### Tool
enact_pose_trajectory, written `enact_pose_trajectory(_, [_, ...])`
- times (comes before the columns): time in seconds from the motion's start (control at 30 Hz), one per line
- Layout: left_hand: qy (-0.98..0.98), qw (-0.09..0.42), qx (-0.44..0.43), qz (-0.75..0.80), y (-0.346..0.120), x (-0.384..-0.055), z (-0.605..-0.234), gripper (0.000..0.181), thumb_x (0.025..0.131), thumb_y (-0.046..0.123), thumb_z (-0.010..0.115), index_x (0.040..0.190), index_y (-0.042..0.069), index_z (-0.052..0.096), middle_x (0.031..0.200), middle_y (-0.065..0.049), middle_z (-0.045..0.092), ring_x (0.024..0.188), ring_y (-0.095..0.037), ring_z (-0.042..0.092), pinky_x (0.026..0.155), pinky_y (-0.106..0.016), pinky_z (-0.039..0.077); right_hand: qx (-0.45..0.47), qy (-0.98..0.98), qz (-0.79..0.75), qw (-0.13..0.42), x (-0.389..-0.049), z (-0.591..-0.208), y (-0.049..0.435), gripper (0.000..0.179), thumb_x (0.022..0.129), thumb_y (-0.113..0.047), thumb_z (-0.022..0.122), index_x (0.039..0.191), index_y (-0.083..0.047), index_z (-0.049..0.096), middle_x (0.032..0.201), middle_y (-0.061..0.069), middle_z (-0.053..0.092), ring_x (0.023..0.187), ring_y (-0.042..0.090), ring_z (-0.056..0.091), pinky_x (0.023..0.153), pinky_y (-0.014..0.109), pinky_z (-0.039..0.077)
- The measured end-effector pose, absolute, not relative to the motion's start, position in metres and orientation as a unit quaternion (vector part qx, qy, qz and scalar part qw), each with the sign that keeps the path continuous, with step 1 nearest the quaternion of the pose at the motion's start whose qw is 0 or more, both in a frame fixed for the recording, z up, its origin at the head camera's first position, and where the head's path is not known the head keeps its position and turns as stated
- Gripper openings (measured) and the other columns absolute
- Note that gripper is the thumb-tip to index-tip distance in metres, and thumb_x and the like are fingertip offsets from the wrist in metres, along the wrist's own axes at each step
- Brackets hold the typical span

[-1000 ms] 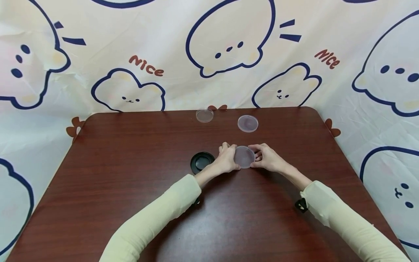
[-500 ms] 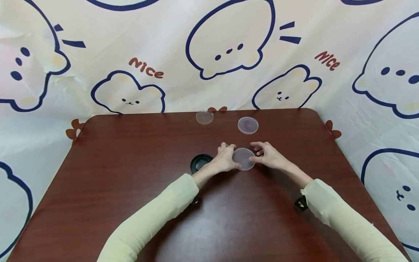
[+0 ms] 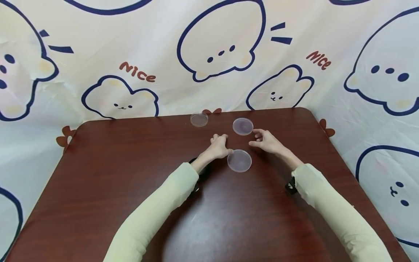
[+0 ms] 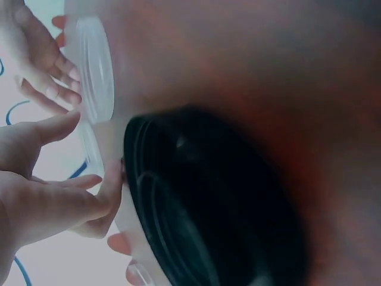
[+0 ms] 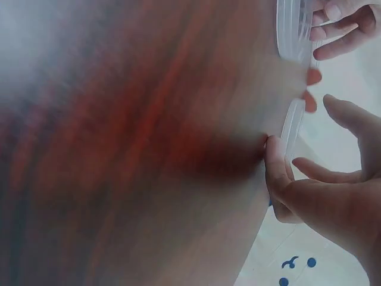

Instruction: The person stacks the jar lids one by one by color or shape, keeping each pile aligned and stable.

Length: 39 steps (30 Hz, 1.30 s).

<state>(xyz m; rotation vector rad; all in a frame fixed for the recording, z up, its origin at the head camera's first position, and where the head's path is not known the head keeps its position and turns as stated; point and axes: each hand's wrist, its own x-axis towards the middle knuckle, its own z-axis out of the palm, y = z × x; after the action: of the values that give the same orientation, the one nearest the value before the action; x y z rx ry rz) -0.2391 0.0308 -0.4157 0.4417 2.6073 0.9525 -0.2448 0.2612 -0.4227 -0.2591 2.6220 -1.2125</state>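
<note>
A round, shallow, clear petri dish lies mid-table. My left hand is just behind and left of it, fingers spread, the thumb close to its rim. To the right, my right hand has thumb and index finger parted, holding nothing. Its index fingertip reaches the edge of a second petri dish farther back. Under the left wrist sits a black round stepped dish, mostly hidden by the forearm in the head view. Both hands also appear in the right wrist view, beside the nearer dish.
Near the back edge of the brown wooden table lies another clear, shallow round dish. A patterned cloth hangs behind the table and along its sides.
Both hands have let go of the nearer petri dish and moved toward the back. The right hand is now by the farther dish, and the left forearm covers more of the black dish.
</note>
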Motion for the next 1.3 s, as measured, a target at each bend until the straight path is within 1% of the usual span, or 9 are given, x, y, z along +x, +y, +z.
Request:
enact_pose_trajectory(0.1, [0.913,0.162,0.137,0.348,0.037,-0.251,-0.418,0.066,0.089,0.02,0.07,0.144,-0.001,0.04,0.138,-0.027,0.035,0.12,-0.039,0.033,0.097,-0.044,0.036,-0.068,0.904,-0.406,0.113,-0.255,-0.425,0.263,0.067,0.09,-0.013,0.067,0.143,0.012,0.033,0.128,0.033,0.047,0.114,0.04,0.049,0.095,0.048,0.04])
enact_pose_trajectory(0.23, [0.91,0.145,0.114,0.37,0.048,-0.268,-0.421,0.071,0.087,0.014,0.072,0.147,0.001,0.035,0.142,-0.027,0.03,0.125,-0.04,0.03,0.1,-0.043,0.036,-0.06,0.913,-0.39,0.102,-0.269,-0.426,0.262,0.072,0.088,-0.012,0.07,0.143,0.013,0.031,0.131,0.034,0.045,0.118,0.041,0.047,0.098,0.048,0.039])
enact_pose_trajectory(0.4, [0.908,0.127,0.104,0.386,0.061,-0.289,-0.424,0.083,0.082,0.01,0.078,0.149,0.001,0.03,0.142,-0.026,0.028,0.127,-0.037,0.028,0.101,-0.04,0.036,-0.057,0.919,-0.377,0.102,-0.286,-0.421,0.258,0.078,0.085,-0.009,0.072,0.144,0.015,0.026,0.135,0.035,0.039,0.12,0.042,0.044,0.099,0.049,0.037])
enact_pose_trajectory(0.57, [0.914,0.115,0.114,0.373,0.069,-0.305,-0.426,0.089,0.079,0.01,0.081,0.15,0.002,0.028,0.143,-0.025,0.027,0.128,-0.037,0.026,0.102,-0.041,0.035,-0.063,0.923,-0.365,0.107,-0.297,-0.421,0.252,0.083,0.083,-0.006,0.075,0.146,0.013,0.025,0.137,0.032,0.039,0.12,0.04,0.044,0.099,0.047,0.038])
enact_pose_trajectory(0.77, [0.92,0.108,0.138,0.35,0.078,-0.313,-0.429,0.088,0.078,0.012,0.082,0.149,0.002,0.031,0.142,-0.024,0.03,0.127,-0.037,0.028,0.103,-0.041,0.033,-0.067,0.925,-0.36,0.103,-0.3,-0.423,0.248,0.084,0.08,-0.004,0.077,0.146,0.012,0.026,0.131,0.031,0.041,0.115,0.038,0.05,0.094,0.043,0.044])
enact_pose_trajectory(0.93, [0.921,0.107,0.155,0.341,0.082,-0.316,-0.429,0.085,0.079,0.015,0.081,0.148,-0.001,0.032,0.142,-0.023,0.032,0.126,-0.038,0.03,0.103,-0.042,0.032,-0.071,0.925,-0.362,0.089,-0.302,-0.425,0.249,0.077,0.08,-0.001,0.076,0.142,0.014,0.033,0.122,0.03,0.05,0.109,0.037,0.056,0.091,0.043,0.046])
enact_pose_trajectory(1.0, [0.924,0.105,0.154,0.334,0.083,-0.316,-0.429,0.083,0.079,0.016,0.081,0.146,-0.002,0.036,0.14,-0.023,0.034,0.124,-0.037,0.031,0.102,-0.041,0.032,-0.077,0.925,-0.363,0.088,-0.303,-0.426,0.25,0.076,0.08,-0.001,0.076,0.141,0.015,0.034,0.12,0.03,0.053,0.108,0.038,0.057,0.09,0.043,0.047])
enact_pose_trajectory(1.17, [0.928,0.101,0.158,0.323,0.08,-0.315,-0.428,0.075,0.077,0.018,0.083,0.138,-0.004,0.045,0.132,-0.024,0.041,0.116,-0.036,0.036,0.1,-0.041,0.032,-0.075,0.917,-0.38,0.1,-0.304,-0.428,0.25,0.074,0.08,0.0,0.076,0.141,0.013,0.037,0.12,0.029,0.054,0.107,0.037,0.057,0.089,0.042,0.047])
enact_pose_trajectory(1.3, [0.922,0.109,0.15,0.341,0.077,-0.313,-0.428,0.075,0.077,0.018,0.083,0.138,-0.004,0.045,0.132,-0.023,0.04,0.115,-0.036,0.036,0.098,-0.042,0.034,-0.063,0.909,-0.397,0.107,-0.304,-0.428,0.248,0.073,0.08,0.002,0.076,0.142,0.011,0.038,0.122,0.029,0.054,0.107,0.036,0.057,0.089,0.042,0.047])
